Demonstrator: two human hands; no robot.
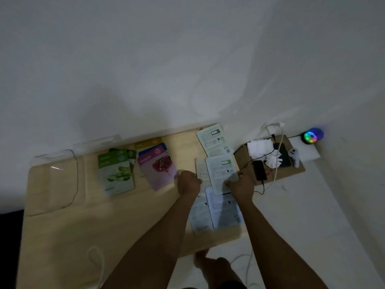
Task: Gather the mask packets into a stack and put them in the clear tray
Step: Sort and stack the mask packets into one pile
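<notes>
Mask packets lie spread over a light wooden board (pixel 104 226). On the right, my left hand (pixel 188 182) and my right hand (pixel 242 185) pinch the two sides of a white packet pair (pixel 218 172), printed backs up. Two more white packets (pixel 216 211) lie under my wrists, nearer to me. Another white packet (pixel 214 140) rests at the far edge. A pink pomegranate packet pile (pixel 159 165) and a green aloe packet pile (pixel 116 172) lie to the left. The clear tray (pixel 52 184) sits at the board's far left with nothing in it.
A cardboard sheet (pixel 291 170) right of the board carries a black phone (pixel 259 170), crumpled tissues (pixel 262 149), cables and a small white controller (pixel 294 157). A glowing multicoloured speaker (pixel 311 136) sits by the wall. A white cable (pixel 95 259) loops on the board's near edge.
</notes>
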